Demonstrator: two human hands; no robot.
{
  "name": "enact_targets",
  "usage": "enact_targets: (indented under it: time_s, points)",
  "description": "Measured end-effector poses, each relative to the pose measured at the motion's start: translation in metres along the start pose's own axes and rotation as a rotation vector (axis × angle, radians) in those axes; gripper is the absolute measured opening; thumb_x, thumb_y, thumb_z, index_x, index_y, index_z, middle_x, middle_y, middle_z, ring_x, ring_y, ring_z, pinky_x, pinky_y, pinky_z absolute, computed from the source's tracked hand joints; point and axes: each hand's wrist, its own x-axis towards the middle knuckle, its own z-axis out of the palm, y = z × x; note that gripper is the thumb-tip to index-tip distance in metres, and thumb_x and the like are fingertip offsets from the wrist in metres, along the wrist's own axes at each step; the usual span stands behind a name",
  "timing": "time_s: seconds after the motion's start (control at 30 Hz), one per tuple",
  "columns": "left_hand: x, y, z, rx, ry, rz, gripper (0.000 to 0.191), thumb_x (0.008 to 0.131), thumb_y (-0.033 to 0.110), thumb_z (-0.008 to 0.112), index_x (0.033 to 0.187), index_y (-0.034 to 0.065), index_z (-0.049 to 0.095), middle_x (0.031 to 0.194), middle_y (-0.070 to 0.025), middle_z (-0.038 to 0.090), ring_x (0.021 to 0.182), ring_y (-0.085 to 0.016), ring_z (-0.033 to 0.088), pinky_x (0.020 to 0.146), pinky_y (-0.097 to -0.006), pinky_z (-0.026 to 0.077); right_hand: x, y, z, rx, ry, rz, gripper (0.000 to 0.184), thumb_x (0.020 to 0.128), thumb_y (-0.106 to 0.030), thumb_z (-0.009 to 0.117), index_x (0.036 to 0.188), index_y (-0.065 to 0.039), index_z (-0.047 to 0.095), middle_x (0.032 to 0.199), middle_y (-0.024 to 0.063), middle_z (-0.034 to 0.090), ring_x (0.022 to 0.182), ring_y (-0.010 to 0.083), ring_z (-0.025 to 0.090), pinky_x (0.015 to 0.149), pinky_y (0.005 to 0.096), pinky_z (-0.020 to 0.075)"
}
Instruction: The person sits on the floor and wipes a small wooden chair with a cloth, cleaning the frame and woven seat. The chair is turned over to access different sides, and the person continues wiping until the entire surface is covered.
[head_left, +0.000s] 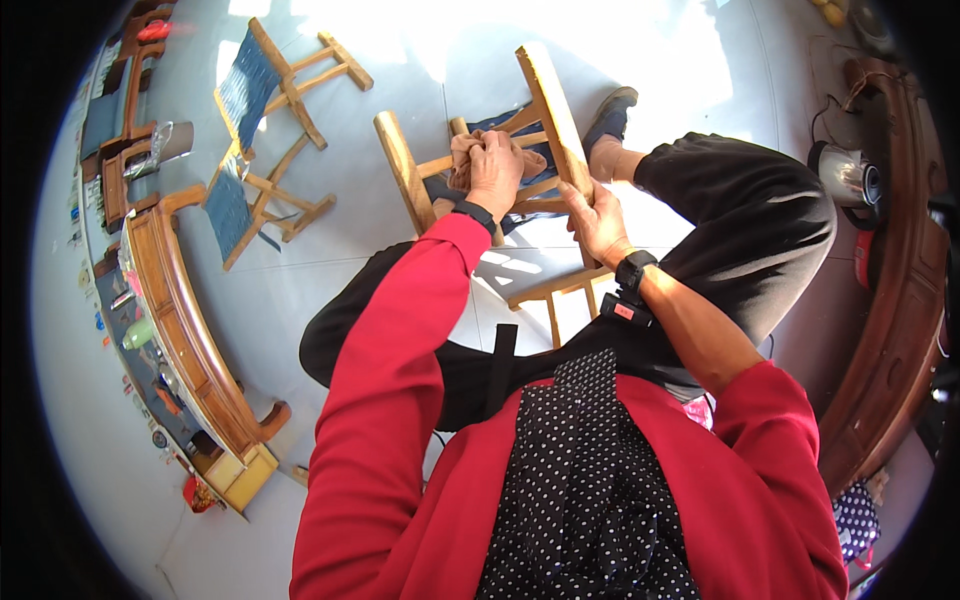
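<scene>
A wooden folding stool (551, 112) is tipped up between my knees, its feet rails towards me and its blue woven seat (491, 124) partly hidden below. My left hand (496, 169) presses a crumpled brown cloth (460, 166) against the stool's cross rungs. My right hand (600, 221) grips the lower end of the thick right-hand rail, thumb on top. The other thick rail (401, 165) stands to the left of the cloth. Whether the cloth wraps a rung is hidden by my fingers.
Two more folding stools (241, 90) with blue seats stand on the tiled floor at left. Beyond is a wooden cabinet (187, 322) with objects on top. At right are a metal kettle (847, 176) and a dark wooden bench (892, 360). My shoe (611, 116) is beside the stool.
</scene>
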Motion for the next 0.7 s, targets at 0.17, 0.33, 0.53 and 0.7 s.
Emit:
enact_targets:
  time_s: [0.17, 0.33, 0.53, 0.7]
  points:
    - [-0.023, -0.035, -0.032, -0.02, -0.072, 0.21, 0.032, 0.081, 0.011, 0.062, 0.112, 0.0119, 0.068, 0.116, -0.0056, 0.054, 0.117, -0.026, 0.048, 0.091, -0.0477, 0.038, 0.0, -0.003, -0.002, -0.014, -0.004, 0.003, 0.055, 0.095, -0.052, 0.059, 0.107, 0.002, 0.061, 0.061, 0.0045, 0.059, 0.051, 0.0111, 0.059, 0.047, 0.0263, 0.0479]
    - [-0.026, -0.059, -0.066, -0.232, -0.189, 0.008, 0.031, 0.085, 0.013, 0.064, 0.116, 0.0113, 0.066, 0.121, -0.0116, 0.054, 0.114, -0.033, 0.053, 0.092, -0.0479, 0.045, -0.001, -0.006, -0.002, -0.033, 0.007, 0.02, 0.055, 0.093, -0.052, 0.061, 0.106, 0.001, 0.063, 0.06, 0.0062, 0.061, 0.052, 0.014, 0.062, 0.049, 0.0294, 0.0506]
    - [0.026, -0.041, -0.052, -1.183, 0.36, -0.321, 0.042, 0.093, 0.031, 0.064, 0.115, -0.0033, 0.054, 0.104, -0.0182, 0.059, 0.104, -0.036, 0.058, 0.087, -0.0475, 0.049, 0.001, -0.002, -0.001, -0.009, 0.009, 0.011, 0.052, 0.095, -0.052, 0.06, 0.105, 0.0, 0.061, 0.06, 0.0033, 0.057, 0.05, 0.0109, 0.056, 0.046, 0.0264, 0.0463]
    - [0.053, 0.006, -0.012, -0.885, 0.507, -0.292, 0.031, 0.098, 0.027, 0.053, 0.108, -0.0012, 0.058, 0.101, -0.0227, 0.063, 0.095, -0.04, 0.061, 0.084, -0.05, 0.049, 0.001, 0.001, 0.0, 0.044, 0.014, 0.023, 0.047, 0.094, -0.046, 0.062, 0.106, 0.0, 0.063, 0.06, 0.0045, 0.059, 0.05, 0.0123, 0.059, 0.048, 0.0279, 0.0486]
